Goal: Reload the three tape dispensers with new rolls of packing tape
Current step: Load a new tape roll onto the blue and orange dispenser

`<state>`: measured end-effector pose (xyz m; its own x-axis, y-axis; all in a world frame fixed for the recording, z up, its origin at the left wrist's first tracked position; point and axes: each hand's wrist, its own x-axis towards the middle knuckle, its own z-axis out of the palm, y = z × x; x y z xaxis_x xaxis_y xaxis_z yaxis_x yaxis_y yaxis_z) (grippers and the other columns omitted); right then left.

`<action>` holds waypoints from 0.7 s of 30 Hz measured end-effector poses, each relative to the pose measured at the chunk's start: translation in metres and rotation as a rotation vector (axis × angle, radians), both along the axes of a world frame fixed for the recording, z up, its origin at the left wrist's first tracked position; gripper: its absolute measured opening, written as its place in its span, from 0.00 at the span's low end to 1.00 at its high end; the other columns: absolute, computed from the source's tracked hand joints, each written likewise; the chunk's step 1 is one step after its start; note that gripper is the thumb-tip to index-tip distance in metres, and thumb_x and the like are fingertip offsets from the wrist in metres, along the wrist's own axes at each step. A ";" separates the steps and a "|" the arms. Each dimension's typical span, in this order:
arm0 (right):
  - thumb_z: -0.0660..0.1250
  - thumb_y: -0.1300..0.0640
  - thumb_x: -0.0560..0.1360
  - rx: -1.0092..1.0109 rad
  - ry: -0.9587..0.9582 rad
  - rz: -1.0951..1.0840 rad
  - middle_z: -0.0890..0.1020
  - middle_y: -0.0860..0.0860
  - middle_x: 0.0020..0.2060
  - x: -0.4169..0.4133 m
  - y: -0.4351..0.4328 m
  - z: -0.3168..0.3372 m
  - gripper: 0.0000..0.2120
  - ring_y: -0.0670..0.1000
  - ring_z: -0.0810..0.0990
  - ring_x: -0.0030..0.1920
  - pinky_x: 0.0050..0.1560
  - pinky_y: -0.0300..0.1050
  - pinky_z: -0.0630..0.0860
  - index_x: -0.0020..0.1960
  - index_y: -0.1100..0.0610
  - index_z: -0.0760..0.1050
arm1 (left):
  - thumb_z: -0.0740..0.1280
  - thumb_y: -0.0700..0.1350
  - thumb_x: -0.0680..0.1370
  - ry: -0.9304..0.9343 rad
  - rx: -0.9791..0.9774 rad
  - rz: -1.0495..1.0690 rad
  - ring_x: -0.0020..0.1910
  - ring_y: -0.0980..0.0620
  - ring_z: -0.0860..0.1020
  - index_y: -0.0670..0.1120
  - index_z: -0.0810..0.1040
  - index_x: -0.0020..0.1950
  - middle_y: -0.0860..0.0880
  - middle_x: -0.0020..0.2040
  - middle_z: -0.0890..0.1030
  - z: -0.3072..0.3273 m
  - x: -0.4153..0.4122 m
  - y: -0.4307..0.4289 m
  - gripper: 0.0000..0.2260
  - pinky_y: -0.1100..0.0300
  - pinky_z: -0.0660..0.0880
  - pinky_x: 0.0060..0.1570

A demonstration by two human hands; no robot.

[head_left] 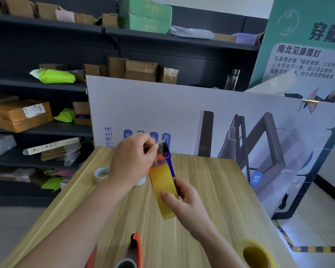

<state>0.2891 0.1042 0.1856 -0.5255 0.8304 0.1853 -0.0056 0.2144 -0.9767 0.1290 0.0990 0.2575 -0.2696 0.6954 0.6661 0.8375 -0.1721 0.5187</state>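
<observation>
Head view | blue-and-orange tape dispenser (168, 158) carrying yellow tape roll (162, 187), held above table (217, 190) | left grip (132, 161) pinching tape end (160, 150) at dispenser top | right grip (184, 202) curled round yellow tape roll, thumb on its face | spare yellow roll (256, 254) at near right corner | orange dispenser (134, 248) at near edge | clear roll (101, 174) at left edge

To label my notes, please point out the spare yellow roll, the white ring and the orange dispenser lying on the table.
spare yellow roll (255, 255), head view, inside of core.
white ring (96, 176), head view, left rim.
orange dispenser (137, 248), head view, side plate.
</observation>
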 end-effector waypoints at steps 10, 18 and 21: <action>0.67 0.57 0.68 0.055 -0.074 0.093 0.78 0.45 0.39 -0.002 -0.001 0.002 0.11 0.42 0.76 0.40 0.44 0.39 0.76 0.51 0.57 0.77 | 0.67 0.48 0.77 0.044 -0.109 0.036 0.31 0.49 0.74 0.47 0.77 0.39 0.50 0.30 0.78 0.010 -0.017 0.014 0.08 0.56 0.70 0.34; 0.66 0.42 0.69 -0.053 -0.081 -0.023 0.77 0.56 0.38 -0.010 -0.001 0.003 0.26 0.51 0.75 0.40 0.42 0.48 0.72 0.51 0.65 0.75 | 0.64 0.47 0.78 0.039 -0.255 -0.051 0.36 0.52 0.79 0.47 0.75 0.42 0.53 0.33 0.82 0.018 -0.028 0.025 0.07 0.51 0.77 0.39; 0.66 0.35 0.69 -0.051 -0.102 -0.101 0.81 0.63 0.43 -0.014 -0.002 0.002 0.31 0.53 0.79 0.41 0.46 0.56 0.78 0.51 0.64 0.76 | 0.64 0.48 0.78 0.035 -0.280 -0.098 0.36 0.53 0.81 0.49 0.74 0.41 0.53 0.33 0.83 0.019 -0.029 0.029 0.07 0.50 0.77 0.41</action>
<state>0.2747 0.1020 0.1875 -0.4524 0.8871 0.0916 0.1132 0.1590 -0.9808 0.0998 0.1278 0.2767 -0.1725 0.8752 0.4520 0.8419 -0.1072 0.5288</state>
